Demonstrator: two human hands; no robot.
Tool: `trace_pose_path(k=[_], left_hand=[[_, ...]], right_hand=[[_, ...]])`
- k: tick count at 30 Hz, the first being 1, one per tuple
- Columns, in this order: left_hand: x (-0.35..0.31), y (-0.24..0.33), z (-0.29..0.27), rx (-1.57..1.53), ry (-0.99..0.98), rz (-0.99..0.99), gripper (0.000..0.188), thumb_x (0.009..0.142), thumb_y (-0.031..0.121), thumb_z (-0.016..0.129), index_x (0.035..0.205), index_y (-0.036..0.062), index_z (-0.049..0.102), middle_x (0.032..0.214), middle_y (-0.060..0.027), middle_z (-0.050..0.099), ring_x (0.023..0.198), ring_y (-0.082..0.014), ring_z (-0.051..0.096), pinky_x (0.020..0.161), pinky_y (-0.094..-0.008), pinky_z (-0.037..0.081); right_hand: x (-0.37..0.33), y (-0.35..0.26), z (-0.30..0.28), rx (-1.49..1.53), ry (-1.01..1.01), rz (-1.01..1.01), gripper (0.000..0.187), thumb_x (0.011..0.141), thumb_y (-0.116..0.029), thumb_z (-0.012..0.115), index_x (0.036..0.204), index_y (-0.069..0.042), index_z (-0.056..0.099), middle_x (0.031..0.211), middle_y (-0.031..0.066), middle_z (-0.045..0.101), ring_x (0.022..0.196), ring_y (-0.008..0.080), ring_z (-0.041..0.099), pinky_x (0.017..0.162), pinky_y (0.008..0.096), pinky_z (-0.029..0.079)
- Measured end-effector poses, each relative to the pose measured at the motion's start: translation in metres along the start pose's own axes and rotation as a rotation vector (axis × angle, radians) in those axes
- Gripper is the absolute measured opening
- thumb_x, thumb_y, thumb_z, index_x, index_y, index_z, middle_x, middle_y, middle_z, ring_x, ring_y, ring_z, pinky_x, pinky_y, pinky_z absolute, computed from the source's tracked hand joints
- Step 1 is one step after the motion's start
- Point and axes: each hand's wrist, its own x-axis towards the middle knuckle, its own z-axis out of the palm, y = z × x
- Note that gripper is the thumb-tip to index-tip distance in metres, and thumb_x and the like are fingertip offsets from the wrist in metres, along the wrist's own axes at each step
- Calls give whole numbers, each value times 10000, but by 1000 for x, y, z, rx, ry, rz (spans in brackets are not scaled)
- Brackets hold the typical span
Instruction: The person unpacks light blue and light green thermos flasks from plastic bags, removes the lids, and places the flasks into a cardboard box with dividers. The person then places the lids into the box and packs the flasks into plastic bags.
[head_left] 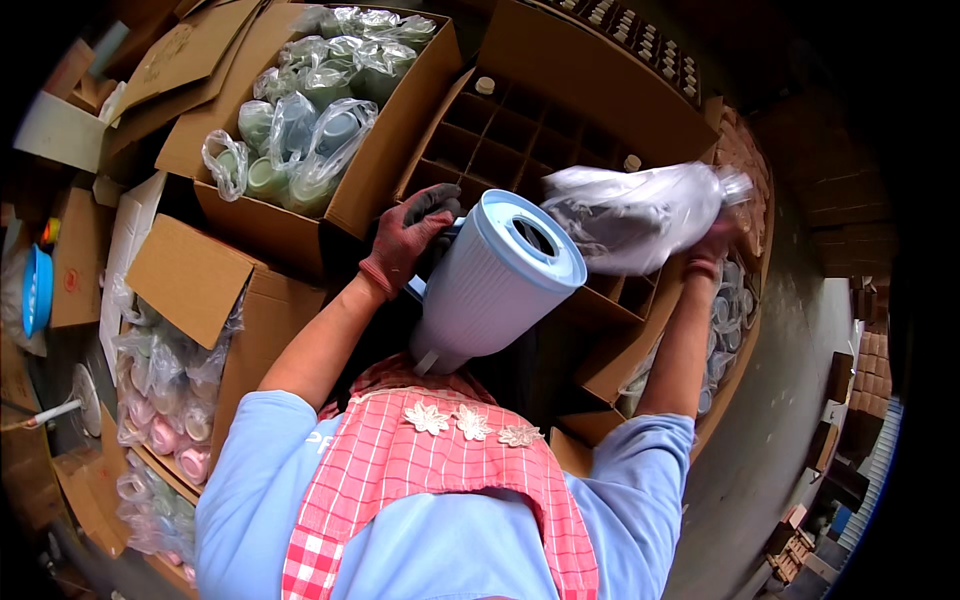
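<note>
My left hand [415, 238], in a red and dark glove, is closed round the side handle of a light blue ribbed pitcher [480, 300]. The pitcher leans in front of my apron, its wide blue ring end with a round dark opening turned up and to the right. Out to the right, my right hand [710, 250], also gloved in red, grips a clear plastic bag [630, 215]. The bag is blurred by motion and stretches leftward over a divided carton [590, 365], beside the pitcher's rim. The bag partly hides my right fingers.
The divided carton has cardboard cells, with a white cap [485, 86] showing in one. An open carton [385, 150] at the upper left holds several bagged pitchers [330, 130]. Bagged pink items [165, 433] fill a lower-left carton; bagged cups [728, 320] stand at right.
</note>
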Motion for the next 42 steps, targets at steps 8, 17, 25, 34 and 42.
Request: trace_pose_path(k=[8, 17, 25, 34, 42], left_hand=[[10, -4, 5, 321, 91, 27, 386, 805, 224, 643, 1118, 5, 591, 976, -121, 670, 906, -159, 631, 822, -275, 483], [-3, 25, 17, 144, -38, -103, 521, 761, 214, 684, 1202, -16, 529, 1099, -137, 620, 1035, -180, 578, 908, -289, 441], [-87, 78, 12, 853, -255, 696, 946, 590, 421, 808, 1349, 52, 380, 1329, -223, 407, 1219, -364, 421, 1005, -425, 346], [-95, 34, -28, 196, -229, -303, 971, 576, 239, 797, 1384, 21, 304, 1304, -142, 468, 1176, -256, 476, 1017, -343, 353], [-59, 40, 24, 265, 41, 451, 806, 611, 289, 799, 1253, -22, 424, 1172, -157, 523, 1082, -272, 527, 953, -366, 411]], right_hand=[[-63, -110, -42, 129, -556, 271, 334, 755, -252, 655, 988, -14, 646, 794, 137, 662, 828, 231, 641, 767, 314, 487], [-149, -211, -101, 956, -704, 67, 417, 796, -290, 676, 1088, 1, 614, 957, 50, 625, 863, 142, 559, 773, 280, 450], [-163, -173, -85, 1363, -478, 666, 338, 874, -284, 615, 1037, 13, 618, 938, 23, 607, 844, 111, 527, 768, 242, 417], [-158, -140, -92, 1439, -152, 594, 329, 904, -272, 566, 1075, 6, 609, 990, 51, 611, 865, 129, 547, 773, 269, 448], [-159, -202, -115, 1612, -404, 601, 354, 841, -225, 637, 1096, 17, 599, 976, 28, 592, 870, 112, 509, 755, 247, 409]])
